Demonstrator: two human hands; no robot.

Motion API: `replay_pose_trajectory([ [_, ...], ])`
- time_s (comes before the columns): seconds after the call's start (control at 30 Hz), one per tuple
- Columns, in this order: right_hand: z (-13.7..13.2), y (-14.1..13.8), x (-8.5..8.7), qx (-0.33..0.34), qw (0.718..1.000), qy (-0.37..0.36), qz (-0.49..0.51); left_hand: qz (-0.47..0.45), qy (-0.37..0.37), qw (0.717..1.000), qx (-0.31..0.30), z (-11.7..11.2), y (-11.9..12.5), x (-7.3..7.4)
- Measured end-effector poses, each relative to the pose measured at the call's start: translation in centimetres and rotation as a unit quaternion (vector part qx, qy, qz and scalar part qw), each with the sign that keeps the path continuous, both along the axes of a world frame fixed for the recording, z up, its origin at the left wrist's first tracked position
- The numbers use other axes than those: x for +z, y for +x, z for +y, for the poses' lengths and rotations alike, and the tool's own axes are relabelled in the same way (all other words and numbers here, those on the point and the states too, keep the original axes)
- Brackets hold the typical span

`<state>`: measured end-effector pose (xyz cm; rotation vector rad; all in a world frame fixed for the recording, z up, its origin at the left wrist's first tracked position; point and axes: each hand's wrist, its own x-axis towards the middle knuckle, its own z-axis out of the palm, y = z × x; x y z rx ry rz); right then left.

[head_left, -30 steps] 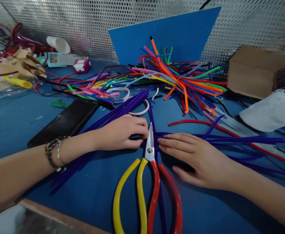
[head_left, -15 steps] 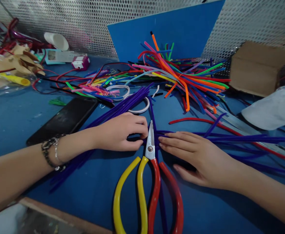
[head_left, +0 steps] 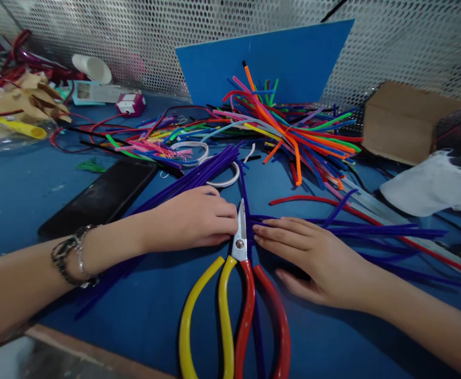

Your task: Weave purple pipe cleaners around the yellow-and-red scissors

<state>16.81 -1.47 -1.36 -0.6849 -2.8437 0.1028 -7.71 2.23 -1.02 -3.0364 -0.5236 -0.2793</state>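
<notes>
My left hand (head_left: pixel 193 218) lies on a bundle of purple pipe cleaners (head_left: pixel 199 173) that runs diagonally across the blue table, its fingers curled down onto them beside the scissor blades. My right hand (head_left: pixel 313 255) lies flat, fingers stretched out, on other purple pipe cleaners (head_left: pixel 376 230) that spread to the right. Between the two hands sits a pair of scissors (head_left: pixel 240 247) with one yellow and one red handle loop, blades shut and pointing away from me. A bracelet (head_left: pixel 70 255) circles my left wrist.
A heap of many-coloured pipe cleaners (head_left: pixel 289 126) lies behind the hands before an upright blue board (head_left: pixel 266 58). A black phone (head_left: pixel 100 197) rests at the left, a cardboard box (head_left: pixel 406 121) and white cloth (head_left: pixel 431 184) at the right. Perforated metal mesh (head_left: pixel 136 31) backs the table.
My left fingers have flattened down onto the purple bundle next to the blades. The right hand and the scissors stay where they were.
</notes>
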Motion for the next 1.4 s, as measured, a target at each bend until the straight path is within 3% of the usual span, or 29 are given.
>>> replay_pose_trajectory([
  [0.37, 0.0, 0.0, 0.0, 0.0, 1.0, 0.003, -0.007, -0.046, -0.021, 0.999, -0.004, -0.3, -0.5, -0.3],
  [0.57, 0.0, 0.1, 0.0, 0.004, 1.0, 0.005, -0.019, -0.06, -0.008, 0.997, 0.048, -1.2, -0.2, -0.3],
  [0.87, -0.1, 0.1, 0.0, 0.003, 1.0, 0.005, -0.023, -0.119, -0.139, 0.97, 0.162, -2.4, 0.4, -0.7],
  [1.4, -0.3, 0.0, -0.2, -0.011, 1.0, 0.004, -0.022, -0.191, -0.279, 0.925, 0.171, -2.1, 1.2, -1.5],
])
